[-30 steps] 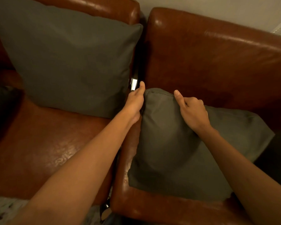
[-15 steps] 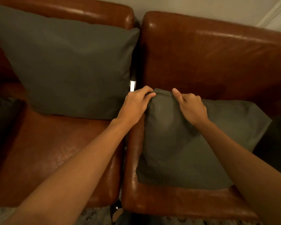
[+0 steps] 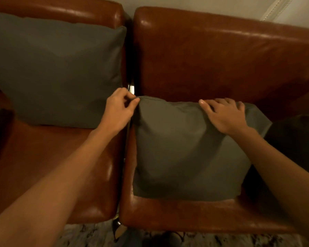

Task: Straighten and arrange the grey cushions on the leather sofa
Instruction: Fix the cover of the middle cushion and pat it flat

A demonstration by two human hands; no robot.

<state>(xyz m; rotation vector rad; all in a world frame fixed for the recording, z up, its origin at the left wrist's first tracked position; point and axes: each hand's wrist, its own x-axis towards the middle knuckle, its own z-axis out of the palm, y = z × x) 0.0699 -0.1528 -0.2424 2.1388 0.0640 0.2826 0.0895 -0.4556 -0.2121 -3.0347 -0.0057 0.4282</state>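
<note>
**Grey cushion, right seat: held at its far edge by both hands**

Left hand [image 3: 119,111]: thumb and forefinger pressed together on the far left corner of the near grey cushion [image 3: 187,154], pinching the fabric at the seam. Remaining fingers curled in. The forearm crosses the left seat from the near left.

Right hand [image 3: 225,114]: fingers spread and laid flat over the cushion's far edge, right of centre, palm down on the fabric. The fingertips [image 3: 202,102] reach the top seam. No pinch is visible; whether the far fingers hook behind the edge cannot be told.

Near grey cushion: on the right seat of the leather sofa [image 3: 221,56], its far edge raised near the backrest and its near edge resting on the seat cushion close to the front. Its left side runs along the gap between the two seats. The right corner points toward a dark object at the right border, too dim to identify.

Second grey cushion [image 3: 57,72]: on the left seat, leaning against the left backrest, apart from both hands.

Patterned rug [image 3: 89,234]: light and dark, visible below the sofa's near edge.
</note>
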